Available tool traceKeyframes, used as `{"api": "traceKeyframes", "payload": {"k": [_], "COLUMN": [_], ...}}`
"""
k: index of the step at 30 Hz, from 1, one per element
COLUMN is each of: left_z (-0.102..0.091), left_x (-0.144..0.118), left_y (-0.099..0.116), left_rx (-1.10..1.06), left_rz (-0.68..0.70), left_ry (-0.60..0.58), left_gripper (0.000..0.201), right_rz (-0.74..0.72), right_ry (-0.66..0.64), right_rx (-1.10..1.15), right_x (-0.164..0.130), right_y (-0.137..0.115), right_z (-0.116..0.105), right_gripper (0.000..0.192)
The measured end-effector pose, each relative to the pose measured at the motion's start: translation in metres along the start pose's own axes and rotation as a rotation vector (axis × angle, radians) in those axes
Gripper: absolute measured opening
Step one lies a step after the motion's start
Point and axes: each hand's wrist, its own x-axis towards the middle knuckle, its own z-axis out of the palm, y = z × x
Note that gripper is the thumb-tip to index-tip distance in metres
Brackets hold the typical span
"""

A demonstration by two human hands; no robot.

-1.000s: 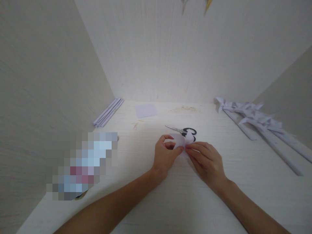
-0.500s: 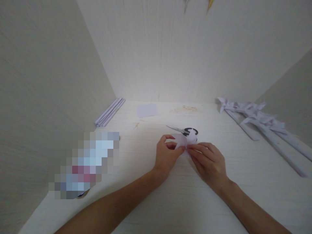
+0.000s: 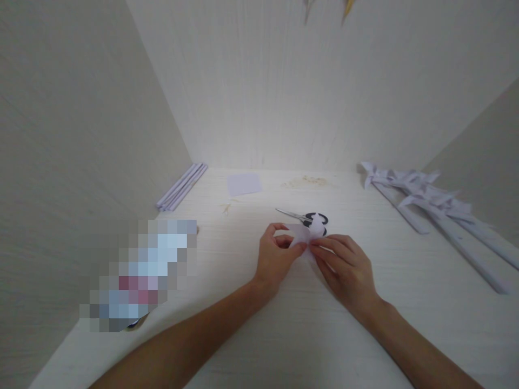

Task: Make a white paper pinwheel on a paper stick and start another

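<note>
- I am pinching a small, pale lilac paper piece [image 3: 302,235], curved and creased, just in front of the scissors [image 3: 305,218].
- My left hand [image 3: 275,258] and right hand [image 3: 344,270] fingers are gripping its near edge together.

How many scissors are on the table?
1. The scissors lie on the table just behind the paper pinched by the left hand and right hand; the paper covers part of the handles.
</note>
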Motion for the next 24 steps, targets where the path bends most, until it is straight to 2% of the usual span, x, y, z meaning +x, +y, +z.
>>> {"api": "traceKeyframes", "payload": {"k": [12, 24], "left_z": [-0.0005, 0.0008], "left_x": [0.0005, 0.0005], "left_y": [-0.0002, 0.0004], "left_rx": [-0.033, -0.017], "left_rz": [0.016, 0.032], "left_ry": [-0.024, 0.029], "left_gripper": [0.044, 0.042], "right_rz": [0.068, 0.047], "right_ry": [-0.010, -0.034], "right_rx": [0.079, 0.137], "right_x": [-0.0011, -0.0021], "right_y": [-0.0018, 0.0003], "right_z": [0.0011, 0.0022], "right_gripper": [0.018, 0.031]}}
